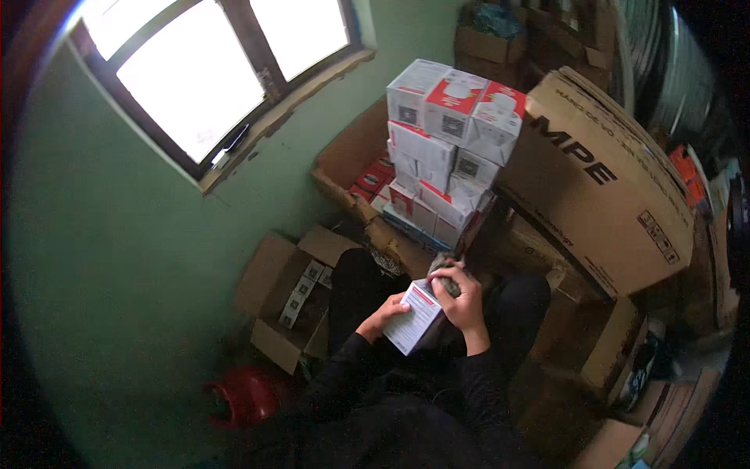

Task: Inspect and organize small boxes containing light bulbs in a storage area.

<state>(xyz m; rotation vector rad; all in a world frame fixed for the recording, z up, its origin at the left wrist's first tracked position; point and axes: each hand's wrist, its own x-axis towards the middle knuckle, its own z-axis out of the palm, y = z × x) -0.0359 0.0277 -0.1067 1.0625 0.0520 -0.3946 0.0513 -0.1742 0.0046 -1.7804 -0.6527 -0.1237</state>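
Observation:
My left hand grips a small white carton with a red strip and printed text, thumb on its printed face. The carton is tilted above my lap. My right hand is at the carton's upper end, its fingers closed around a crumpled grey rag. The rag appears to touch the carton there, though the fingers hide the contact. Just beyond my hands rises a stack of white and red cartons, several layers high.
An open cardboard box with small white boxes stands at left, near a red rounded container. Behind the stack, a larger open carton holds red boxes. A big MPE cardboard box leans at right. A window is upper left.

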